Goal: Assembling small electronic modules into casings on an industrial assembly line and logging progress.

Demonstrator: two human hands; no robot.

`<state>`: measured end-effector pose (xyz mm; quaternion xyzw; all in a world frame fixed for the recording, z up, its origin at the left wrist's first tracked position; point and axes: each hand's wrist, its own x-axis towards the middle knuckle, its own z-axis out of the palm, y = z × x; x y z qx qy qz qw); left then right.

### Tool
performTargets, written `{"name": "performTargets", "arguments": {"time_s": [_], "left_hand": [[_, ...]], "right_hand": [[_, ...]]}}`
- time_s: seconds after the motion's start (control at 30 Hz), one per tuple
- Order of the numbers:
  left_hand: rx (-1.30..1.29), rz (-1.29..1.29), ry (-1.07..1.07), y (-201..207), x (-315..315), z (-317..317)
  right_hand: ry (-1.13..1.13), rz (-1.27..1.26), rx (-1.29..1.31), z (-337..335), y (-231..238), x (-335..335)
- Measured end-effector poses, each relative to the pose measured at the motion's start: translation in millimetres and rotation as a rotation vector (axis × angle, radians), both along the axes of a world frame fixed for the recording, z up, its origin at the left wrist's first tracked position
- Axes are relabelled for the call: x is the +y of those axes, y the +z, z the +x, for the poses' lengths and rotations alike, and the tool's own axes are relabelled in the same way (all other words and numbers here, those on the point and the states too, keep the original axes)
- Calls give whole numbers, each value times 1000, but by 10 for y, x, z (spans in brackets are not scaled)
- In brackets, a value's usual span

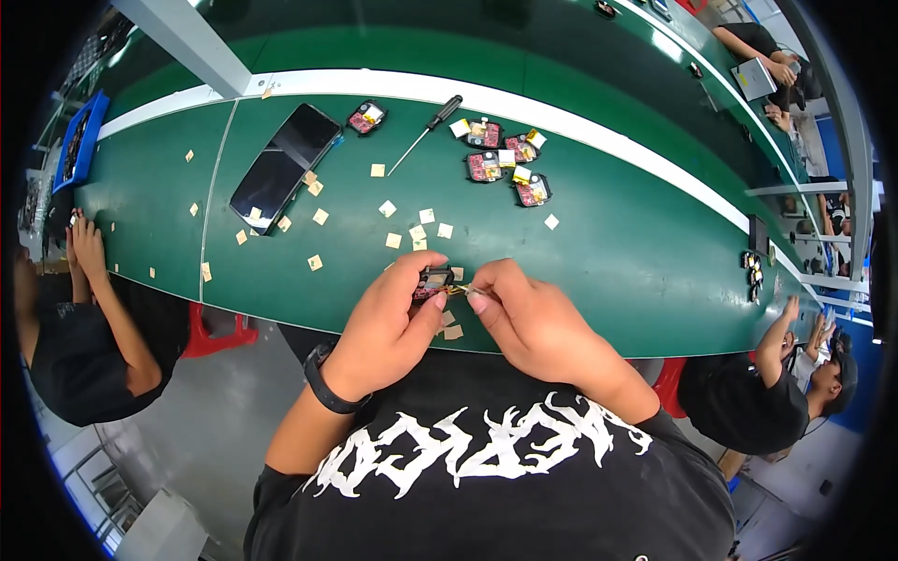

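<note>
Near the front edge of the green table, my left hand (388, 323) grips a small black device housing (431, 282) with a red circuit board inside. Thin red and yellow wires (456, 290) run out of its right side. My right hand (538, 323) pinches the wires' far end between thumb and forefinger; a small pale piece shows there, too small and covered to make out. Beyond my hands, several similar housings (484, 167) with red boards and silvery battery packs (522, 175) lie in a group. Another such housing (367, 118) sits apart, by the phone.
Small cream square pads (393, 240) are scattered over the green table (617, 271). A dark phone (285, 168) and a screwdriver (426, 136) lie farther back. A white ledge (393, 86) runs behind. A blue tray (79, 140) stands far left. Co-workers sit on both sides.
</note>
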<state>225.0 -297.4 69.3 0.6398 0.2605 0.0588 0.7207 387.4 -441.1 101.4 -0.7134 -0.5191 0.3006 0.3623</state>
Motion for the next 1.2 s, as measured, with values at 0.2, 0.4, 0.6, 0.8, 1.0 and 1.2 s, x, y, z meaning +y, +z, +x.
{"name": "performTargets", "arguments": {"time_s": [0.2, 0.4, 0.6, 0.8, 1.0, 1.2], "left_hand": [[-112, 336, -42, -97, 64, -77], [-223, 561, 20, -110, 65, -68], [-212, 554, -19, -270, 88, -108], [-71, 79, -113, -261, 159, -155], [-38, -440, -60, -226, 204, -180], [-51, -498, 15, -197, 129, -202]], "right_hand": [[-57, -92, 158, -115, -30, 129], [-241, -248, 374, -200, -152, 181], [-305, -273, 390, -242, -258, 203], [-293, -273, 393, -270, -307, 181], [-254, -133, 487, -238, -294, 165], [-142, -203, 418, -207, -243, 144]]}}
